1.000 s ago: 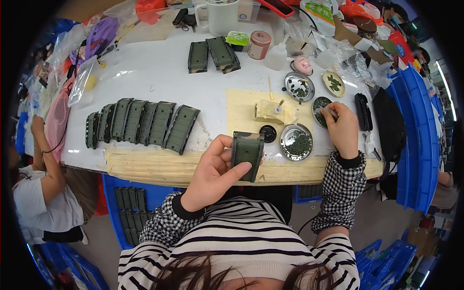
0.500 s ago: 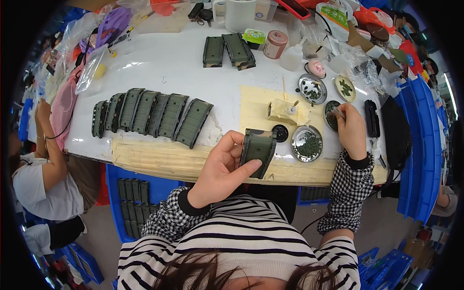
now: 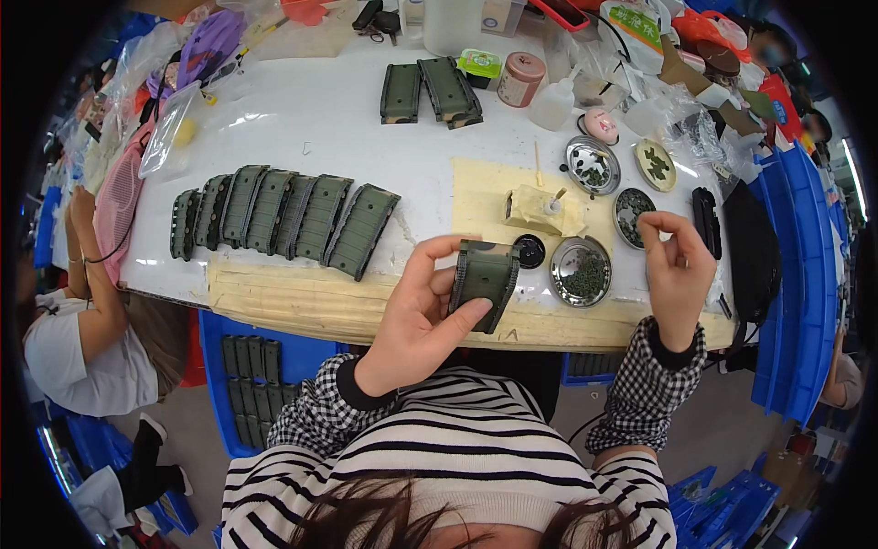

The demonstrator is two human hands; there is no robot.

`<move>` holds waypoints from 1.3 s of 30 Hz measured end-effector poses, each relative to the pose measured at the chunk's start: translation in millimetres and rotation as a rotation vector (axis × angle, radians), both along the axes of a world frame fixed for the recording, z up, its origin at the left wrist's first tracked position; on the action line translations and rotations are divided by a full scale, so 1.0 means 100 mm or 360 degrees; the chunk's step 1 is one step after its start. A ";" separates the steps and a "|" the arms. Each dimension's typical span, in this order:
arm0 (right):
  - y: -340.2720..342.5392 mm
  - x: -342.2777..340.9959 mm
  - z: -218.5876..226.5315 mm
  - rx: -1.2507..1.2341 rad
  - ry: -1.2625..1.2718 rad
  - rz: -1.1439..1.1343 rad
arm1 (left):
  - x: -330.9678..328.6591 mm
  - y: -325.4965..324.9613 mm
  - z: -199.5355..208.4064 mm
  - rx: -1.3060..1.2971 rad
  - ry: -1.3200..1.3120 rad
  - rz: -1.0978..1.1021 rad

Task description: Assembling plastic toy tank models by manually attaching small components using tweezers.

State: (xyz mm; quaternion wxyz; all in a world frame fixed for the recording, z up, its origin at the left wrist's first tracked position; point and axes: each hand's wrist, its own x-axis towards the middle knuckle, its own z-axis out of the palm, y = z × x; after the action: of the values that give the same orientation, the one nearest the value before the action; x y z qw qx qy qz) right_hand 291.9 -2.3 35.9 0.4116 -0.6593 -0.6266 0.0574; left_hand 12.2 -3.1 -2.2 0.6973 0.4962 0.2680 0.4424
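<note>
My left hand (image 3: pixel 416 320) is closed around a dark green curved casing (image 3: pixel 482 279) with ribbed black edges and a camouflage-patterned end. The thumb presses on its face, just over the table's front edge. My right hand (image 3: pixel 679 270) is raised at the right with its fingers curled together; anything held between them is too small to make out. Close to those fingertips lies a round dish of small dark green pieces (image 3: pixel 634 212). A metal dish of green bits (image 3: pixel 583 284) and a small black round container (image 3: pixel 529 251) sit between my hands.
Several matching casings (image 3: pixel 274 212) stand in a row at the left, with two more (image 3: pixel 401 93) at the back. A taped block (image 3: pixel 540 212) rests on yellow paper. More dishes (image 3: pixel 593 165), a pink jar (image 3: pixel 521 80) and blue bins (image 3: pixel 794 274) are around. Another person (image 3: pixel 87 348) sits at the left.
My right hand has lifted away from the dish of dark green pieces and drawn back toward me, slightly right. The left hand keeps its grip on the casing, nearly unmoved.
</note>
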 end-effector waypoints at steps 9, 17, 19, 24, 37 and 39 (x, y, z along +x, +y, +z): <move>-0.29 -0.89 0.13 -0.0164 0.0556 0.0639 | 0.05 -0.02 0.04 -0.0341 -0.0115 -0.0096; -0.27 -1.09 0.01 -0.0038 0.0600 0.0713 | 0.05 -0.02 0.03 -0.0294 -0.0215 -0.0109; -0.27 -1.09 -0.01 -0.0059 0.0645 0.0721 | 0.05 -0.02 0.00 -0.0281 -0.0229 -0.0086; -0.27 -1.05 0.04 -0.0096 0.0588 0.0712 | 0.02 -0.03 0.02 -0.0305 -0.0177 -0.0084; -0.15 -0.97 -0.05 0.0367 -0.0039 0.0707 | 0.05 -0.07 0.05 -0.0140 -0.0004 0.0025; -0.12 -0.94 -0.05 0.0387 -0.0077 0.0631 | 0.09 -0.08 0.03 0.0071 0.0097 0.0122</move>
State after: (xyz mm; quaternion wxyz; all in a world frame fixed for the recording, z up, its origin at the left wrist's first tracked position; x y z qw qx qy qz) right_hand 198.0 -14.1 30.4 0.4535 -0.4700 -0.7559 0.0453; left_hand 21.4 -11.0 0.4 0.6603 0.5142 0.2978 0.4593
